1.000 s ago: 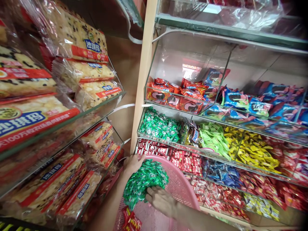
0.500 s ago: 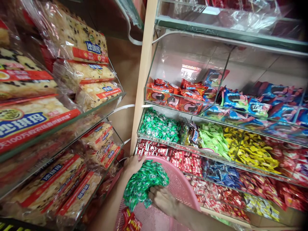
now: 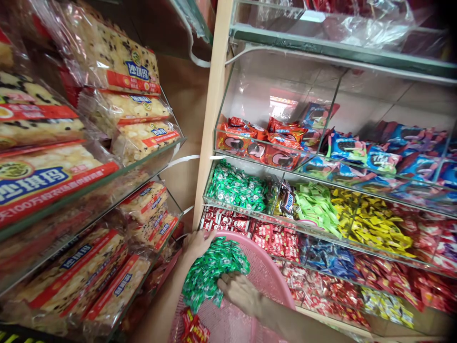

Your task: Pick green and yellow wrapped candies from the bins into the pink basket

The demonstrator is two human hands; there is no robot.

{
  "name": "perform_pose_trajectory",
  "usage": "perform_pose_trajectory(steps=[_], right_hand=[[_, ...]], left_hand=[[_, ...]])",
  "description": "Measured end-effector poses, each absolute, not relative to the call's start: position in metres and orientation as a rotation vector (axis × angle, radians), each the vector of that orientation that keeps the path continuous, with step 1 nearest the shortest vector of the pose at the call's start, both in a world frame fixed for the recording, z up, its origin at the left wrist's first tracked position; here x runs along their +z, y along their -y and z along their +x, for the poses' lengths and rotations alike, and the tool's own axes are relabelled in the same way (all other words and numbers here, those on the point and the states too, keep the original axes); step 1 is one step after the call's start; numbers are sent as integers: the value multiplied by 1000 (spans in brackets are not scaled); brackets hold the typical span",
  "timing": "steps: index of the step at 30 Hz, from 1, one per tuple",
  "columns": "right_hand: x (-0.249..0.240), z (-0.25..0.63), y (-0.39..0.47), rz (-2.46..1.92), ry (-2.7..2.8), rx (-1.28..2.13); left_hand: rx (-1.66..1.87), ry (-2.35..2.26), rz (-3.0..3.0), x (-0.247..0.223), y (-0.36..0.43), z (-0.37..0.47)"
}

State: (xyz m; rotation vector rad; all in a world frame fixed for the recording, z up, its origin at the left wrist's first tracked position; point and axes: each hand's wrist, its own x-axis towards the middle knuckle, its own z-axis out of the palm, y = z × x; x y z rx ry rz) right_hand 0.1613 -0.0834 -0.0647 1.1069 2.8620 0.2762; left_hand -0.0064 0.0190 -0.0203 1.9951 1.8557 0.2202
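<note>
A pink mesh basket (image 3: 266, 267) is at the lower middle, tilted, with a heap of green-wrapped candies (image 3: 205, 271) inside. Below the heap lie several red-and-yellow packets (image 3: 193, 327). My left hand (image 3: 197, 245) is closed on the basket's upper left rim. Inside the basket, my right hand (image 3: 238, 289) presses its curled fingers into the lower right edge of the green heap; its fingertips are hidden, so what it holds cannot be made out.
Glass shelves (image 3: 246, 209) of sorted candies rise ahead and to the right, behind a wooden post (image 3: 210, 114). Large wrapped pastry packs (image 3: 135, 71) fill the shelves close on the left.
My right hand has shifted slightly left and up against the green candies. My left hand and the basket have barely moved.
</note>
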Motion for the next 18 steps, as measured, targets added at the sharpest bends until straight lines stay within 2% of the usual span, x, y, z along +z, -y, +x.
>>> perform_pose_trajectory(steps=[12,18], right_hand=[[-65,162,91,1023,-2905,285],[-60,163,112,704,-3043,235]], left_hand=[[203,-1861,1989,-16,-17,-4],[210,-1843,2021,-14,-17,-4]])
